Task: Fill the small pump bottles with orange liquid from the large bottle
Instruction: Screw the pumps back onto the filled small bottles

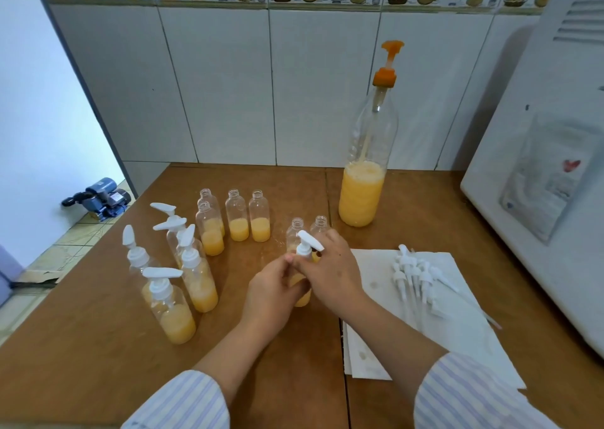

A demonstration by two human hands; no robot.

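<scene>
My left hand (273,289) grips a small bottle (302,298) part-filled with orange liquid, standing on the brown table (98,347). My right hand (330,271) pinches the collar of the white pump head (309,242) on top of that bottle. The large clear bottle (364,180) with an orange pump stands at the back, about a third full. Several capped small bottles (176,311) stand at the left. Several uncapped part-filled bottles (238,216) stand behind them, and two more open bottles (320,224) show just beyond my hands.
Loose white pump heads (418,278) lie on white paper (464,337) at the right. A white appliance (549,180) borders the table's right side. A tiled wall closes the back. On the floor at the left sits a blue water pump (98,198).
</scene>
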